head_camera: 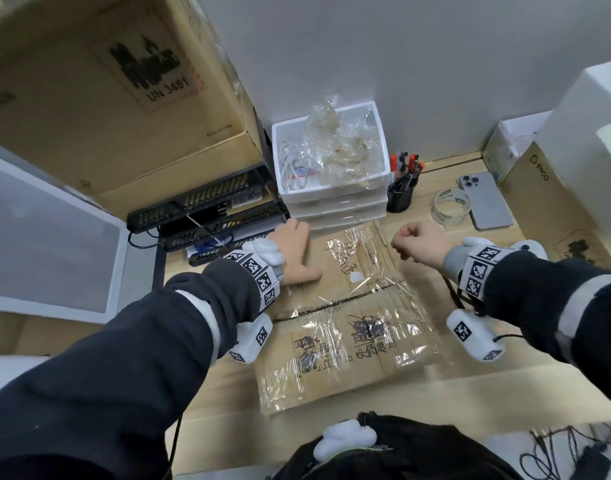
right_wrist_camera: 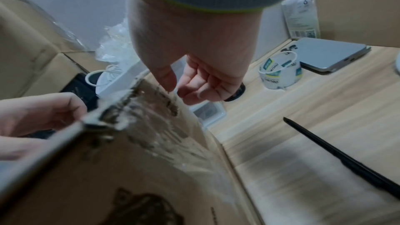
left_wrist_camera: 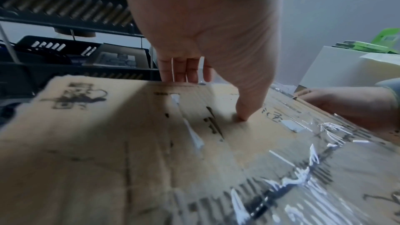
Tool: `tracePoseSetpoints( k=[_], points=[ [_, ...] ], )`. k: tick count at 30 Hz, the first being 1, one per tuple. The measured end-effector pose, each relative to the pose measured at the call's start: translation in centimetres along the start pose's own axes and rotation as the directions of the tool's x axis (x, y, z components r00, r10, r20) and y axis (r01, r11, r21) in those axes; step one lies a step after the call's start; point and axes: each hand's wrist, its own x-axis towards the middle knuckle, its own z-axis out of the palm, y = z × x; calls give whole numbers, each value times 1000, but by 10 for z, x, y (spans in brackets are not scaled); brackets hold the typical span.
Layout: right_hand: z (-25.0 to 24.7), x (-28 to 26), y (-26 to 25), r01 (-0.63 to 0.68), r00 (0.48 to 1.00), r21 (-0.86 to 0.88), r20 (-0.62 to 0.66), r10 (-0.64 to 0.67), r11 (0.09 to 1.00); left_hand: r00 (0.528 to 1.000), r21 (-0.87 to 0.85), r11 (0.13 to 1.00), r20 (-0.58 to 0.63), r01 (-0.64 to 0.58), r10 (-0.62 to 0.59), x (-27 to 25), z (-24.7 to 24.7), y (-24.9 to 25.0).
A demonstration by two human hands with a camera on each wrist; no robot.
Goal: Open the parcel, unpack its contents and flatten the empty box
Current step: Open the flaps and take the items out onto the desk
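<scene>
A brown cardboard parcel (head_camera: 349, 341) printed in black lies on the wooden desk, its top wrapped in wrinkled clear tape (head_camera: 363, 268). My left hand (head_camera: 293, 251) lies on the far left of the top. Its fingers (left_wrist_camera: 184, 69) hook down over the far edge and the thumb presses on the cardboard (left_wrist_camera: 108, 143). My right hand (head_camera: 415, 244) hovers at the far right corner with its fingers curled. In the right wrist view the thumb and fingers (right_wrist_camera: 194, 83) pinch the lifted edge of the clear tape (right_wrist_camera: 155, 126) above the parcel (right_wrist_camera: 108, 177).
Behind the parcel stand a white drawer unit (head_camera: 335, 194) holding cables and plastic bags, a black pen cup (head_camera: 401, 199), a tape roll (head_camera: 451, 206) and a phone (head_camera: 487, 202). A black tray rack (head_camera: 207, 209) and big cartons (head_camera: 106, 81) crowd the left. A black tool (right_wrist_camera: 346, 160) lies to the right.
</scene>
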Motion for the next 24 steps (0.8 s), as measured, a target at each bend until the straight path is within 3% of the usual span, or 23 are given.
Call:
tracePoseSetpoints(
  k=[2, 5, 9, 13, 15, 24],
  points=[
    [-2, -5, -10, 49, 997, -9, -66, -49, 999, 999, 64, 998, 25, 18, -20, -9, -7, -2],
    [0, -19, -30, 180, 976, -57, -118, -186, 982, 998, 19, 1000, 64, 21, -22, -23, -11, -3],
    [12, -40, -64, 324, 944, -136, -22, -330, 936, 976, -63, 997, 216, 44, -30, -39, -5, 5],
    [32, -52, -73, 210, 924, -127, 349, -155, 969, 963, -56, 995, 263, 81, -63, -49, -2, 7],
    [41, -57, -69, 235, 890, -221, 440, -119, 946, 958, -80, 994, 281, 78, -53, -56, -3, 8],
    [54, -74, -64, 411, 887, -581, 431, -163, 703, 928, -37, 991, 356, 128, -107, -74, 11, 21]
  ],
)
